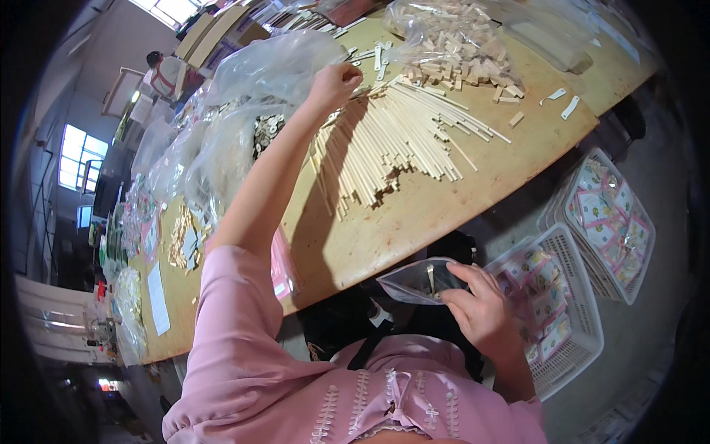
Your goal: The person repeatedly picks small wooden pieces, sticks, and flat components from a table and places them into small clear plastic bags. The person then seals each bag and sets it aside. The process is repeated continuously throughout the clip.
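My left hand [334,84] is stretched far across the table, its fingers curled together beside the white metal-looking strips [380,59] and the far ends of the wooden sticks [399,133]. Whatever it may pinch is hidden. My right hand [481,307], low in front of me, grips the edge of a clear plastic bag [409,285] whose mouth gapes. A small light-coloured piece [431,277] shows inside the bag. The sticks lie fanned out in a wide, thin heap.
Small wooden blocks [473,55] spill from a clear bag at the far side. Bags of small parts [222,159] crowd the table's left. Plastic baskets [588,318] of filled packets stand at the right below the table edge. Another person [164,78] is in the background.
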### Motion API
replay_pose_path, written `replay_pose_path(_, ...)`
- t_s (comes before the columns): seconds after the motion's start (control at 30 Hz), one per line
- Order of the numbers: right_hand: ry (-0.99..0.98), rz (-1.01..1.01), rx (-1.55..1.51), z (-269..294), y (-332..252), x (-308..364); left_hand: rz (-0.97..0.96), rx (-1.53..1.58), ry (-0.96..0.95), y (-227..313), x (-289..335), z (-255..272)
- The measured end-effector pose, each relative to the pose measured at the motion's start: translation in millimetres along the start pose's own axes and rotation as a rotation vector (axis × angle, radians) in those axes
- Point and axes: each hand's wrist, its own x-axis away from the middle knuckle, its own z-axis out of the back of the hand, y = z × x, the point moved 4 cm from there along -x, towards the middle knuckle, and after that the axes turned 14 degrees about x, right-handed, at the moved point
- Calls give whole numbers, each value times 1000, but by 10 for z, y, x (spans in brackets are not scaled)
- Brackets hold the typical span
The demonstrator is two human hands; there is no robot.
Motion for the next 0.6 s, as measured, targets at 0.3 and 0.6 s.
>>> replay_pose_path(0.3, 51, -115, 40, 124, 367, -40, 289, -329, 67, -496, -1194, -649)
replay_pose_path(0.6, 94, -125, 60, 103, 479, -125, 403, 154, -91, -923, -1354, -525)
